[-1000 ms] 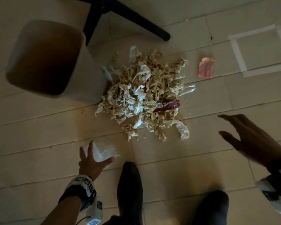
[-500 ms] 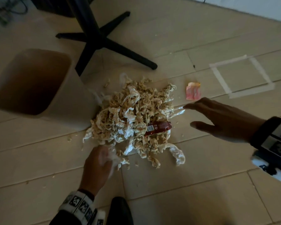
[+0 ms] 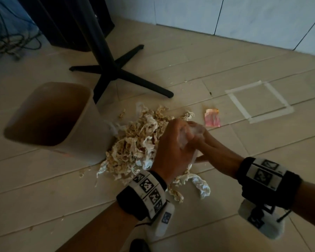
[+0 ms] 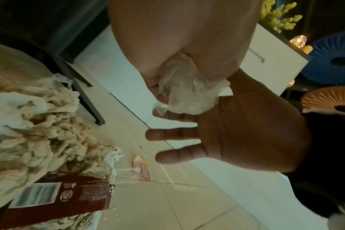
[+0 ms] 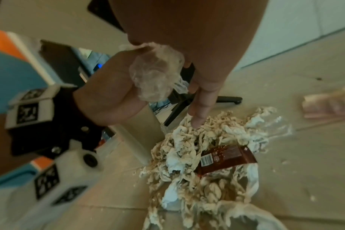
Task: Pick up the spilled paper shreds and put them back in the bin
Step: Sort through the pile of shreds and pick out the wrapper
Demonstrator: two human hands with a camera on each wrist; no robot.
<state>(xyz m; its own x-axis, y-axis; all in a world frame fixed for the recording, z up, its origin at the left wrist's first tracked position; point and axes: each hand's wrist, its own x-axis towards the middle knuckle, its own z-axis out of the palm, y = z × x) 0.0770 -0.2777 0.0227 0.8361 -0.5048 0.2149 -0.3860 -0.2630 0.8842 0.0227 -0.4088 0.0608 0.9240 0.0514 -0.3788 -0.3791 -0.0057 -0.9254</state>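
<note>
A pile of beige paper shreds (image 3: 135, 144) lies on the floor against the open beige bin (image 3: 91, 135); the shreds (image 5: 195, 149) also fill the right wrist view. Above the pile's right side, my left hand (image 3: 175, 142) grips a crumpled wad of clear plastic (image 3: 194, 130). In the left wrist view the curled fingers close on the plastic (image 4: 187, 95). My right hand (image 3: 216, 151) presses against the wad from the right, palm flat and fingers (image 4: 167, 135) straight. A brown wrapper (image 5: 226, 157) lies in the pile, hidden by my hands in the head view.
A pink wrapper (image 3: 212, 118) lies right of the pile, near a taped square (image 3: 258, 102). A black stand with a cross base (image 3: 116, 70) rises behind the bin. A white strip (image 3: 201, 186) trails off the pile's near edge. The wall runs along the back.
My left hand has picked the clear plastic off the floor and lifted it over the pile. My right hand has moved left to meet it. The camera has tilted up.
</note>
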